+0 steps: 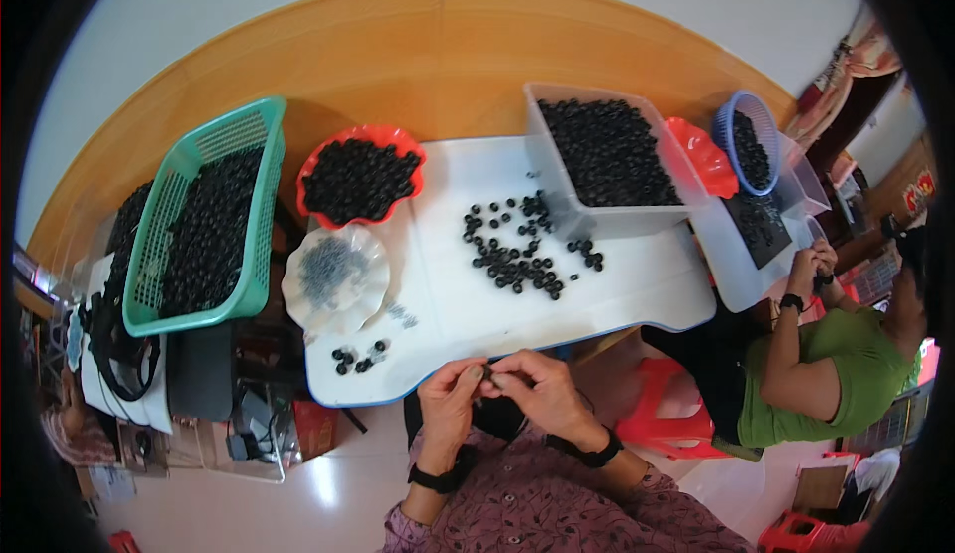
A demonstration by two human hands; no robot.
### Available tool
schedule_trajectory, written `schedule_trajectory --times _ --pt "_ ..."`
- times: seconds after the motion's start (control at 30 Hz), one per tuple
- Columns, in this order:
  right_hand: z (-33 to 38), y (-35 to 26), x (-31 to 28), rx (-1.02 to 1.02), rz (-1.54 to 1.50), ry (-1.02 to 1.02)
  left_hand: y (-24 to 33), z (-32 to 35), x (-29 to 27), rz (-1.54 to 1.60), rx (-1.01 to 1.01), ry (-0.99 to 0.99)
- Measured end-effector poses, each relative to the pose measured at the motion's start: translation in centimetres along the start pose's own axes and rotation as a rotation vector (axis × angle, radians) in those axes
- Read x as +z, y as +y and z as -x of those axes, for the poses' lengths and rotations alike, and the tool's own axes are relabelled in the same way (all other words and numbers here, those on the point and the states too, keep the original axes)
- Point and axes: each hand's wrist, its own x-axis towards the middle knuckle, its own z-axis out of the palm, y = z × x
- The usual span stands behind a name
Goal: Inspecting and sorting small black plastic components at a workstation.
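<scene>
My left hand [450, 399] and my right hand [538, 391] meet fingertip to fingertip just off the near edge of the white table [637, 289]. Together they pinch a small black ring-shaped part [486, 375], mostly hidden by the fingers. Each wrist wears a black band. A loose scatter of the same black parts [515, 250] lies in the middle of the table. A few more black parts [356, 356] sit near the front left corner. A clear scalloped dish [334, 276] holds small grey metal pieces.
A red scalloped bowl [360, 177], a green basket [211, 217] and a clear tub [607, 155] are full of black parts. A blue basket [748, 140] and red dish [702, 155] stand far right. Another person in a green top [826, 374] works at the right.
</scene>
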Motion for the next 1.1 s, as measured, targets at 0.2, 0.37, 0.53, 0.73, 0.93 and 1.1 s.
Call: schedule_trajectory --times 0.2,0.37,0.53,0.73,0.93,1.1 --pt "-0.7 -0.4 0.0 -0.082 0.028 0.03 1.5 -0.7 1.0 0.235 -0.112 -0.028" --pt "-1.5 -1.5 0.5 -0.092 0.148 0.05 1.0 -1.2 0.5 0.27 -0.112 -0.009" --pt "-1.7 -0.4 0.5 -0.112 0.179 0.062 0.9 -1.2 0.7 0.191 -0.122 0.018" --pt "-2.2 0.3 0.5 -0.135 0.219 0.094 0.4 -2.0 0.8 0.17 -0.138 0.061" --pt "-2.8 1.3 -0.2 -0.111 0.109 0.117 1.1 -2.4 1.8 0.174 -0.103 0.028" --pt "-3.3 1.5 0.1 -0.115 -0.046 0.138 1.3 -2.6 1.6 0.2 -0.134 -0.054"
